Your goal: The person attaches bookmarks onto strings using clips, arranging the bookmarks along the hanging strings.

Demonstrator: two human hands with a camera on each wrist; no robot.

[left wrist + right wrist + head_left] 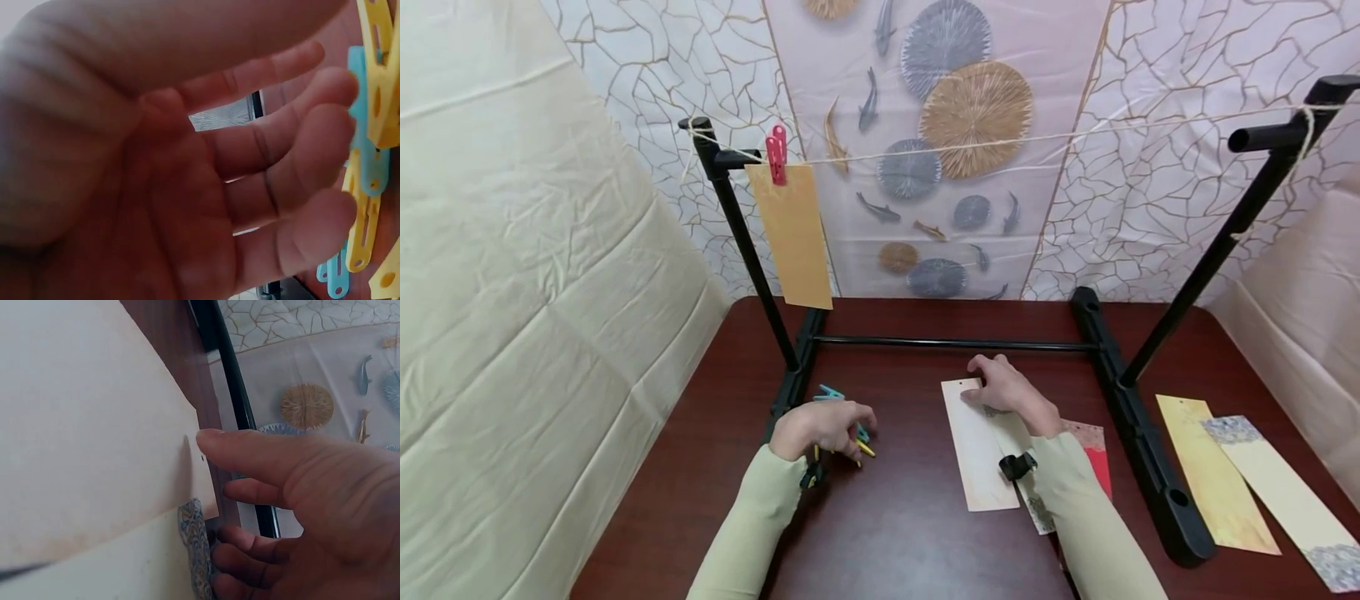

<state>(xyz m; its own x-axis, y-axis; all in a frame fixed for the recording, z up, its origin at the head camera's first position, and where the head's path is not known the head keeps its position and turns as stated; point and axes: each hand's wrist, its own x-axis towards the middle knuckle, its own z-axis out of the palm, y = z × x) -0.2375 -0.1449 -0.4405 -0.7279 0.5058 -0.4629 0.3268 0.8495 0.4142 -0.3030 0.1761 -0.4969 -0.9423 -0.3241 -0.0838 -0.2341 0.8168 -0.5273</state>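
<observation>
My left hand (827, 429) hovers low over yellow and light-blue plastic clothespins (862, 434), its fingers loosely bent. In the left wrist view its fingertips come right up to a blue clothespin (357, 94) and a yellow clothespin (361, 237), with nothing in the palm. My right hand (1009, 392) is at the far end of a long cream paper strip (973, 458). Its thumb (228, 445) touches the strip's end beside a small hole, while the other fingers bend loosely beyond that edge. Partly under this strip lies another pale strip (1037, 504) with a patterned end (195, 550).
A black rack (955, 343) stands on the dark red table (895, 533), with a cord (880, 156) strung across. A pink clothespin (777, 156) holds a tan strip (793, 237) there. A red-ended strip (1097, 467), a yellow strip (1217, 475) and a patterned strip (1285, 500) lie right.
</observation>
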